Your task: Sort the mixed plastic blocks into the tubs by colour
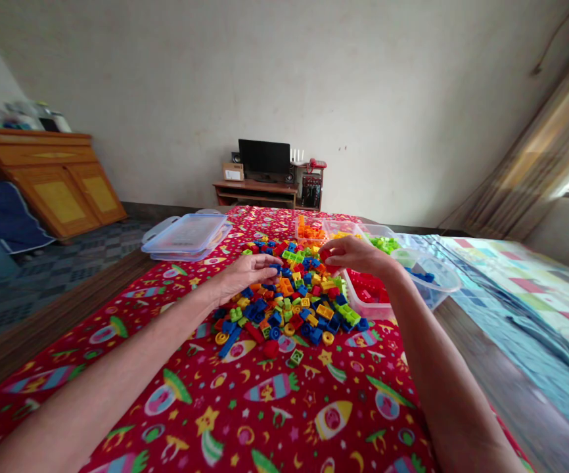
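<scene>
A heap of plastic toy bricks [284, 305] in red, blue, yellow, green and orange is spread on the table. My left hand [251, 272] reaches over the heap's left side, thumb and fingers closing about a blue toy brick [276, 269]. My right hand [361, 254] is above the heap's right edge, beside a clear box of red bricks [370, 311]. Its fingers are bent round a red toy brick [326, 255], which they partly hide.
Behind the right hand stand clear containers of orange bricks [310, 228], yellow bricks and green bricks [384, 245]. A round tub [446, 279] at right holds blue bricks. Stacked clear lids [188, 235] lie at left. The cloth [245, 427] is red and patterned.
</scene>
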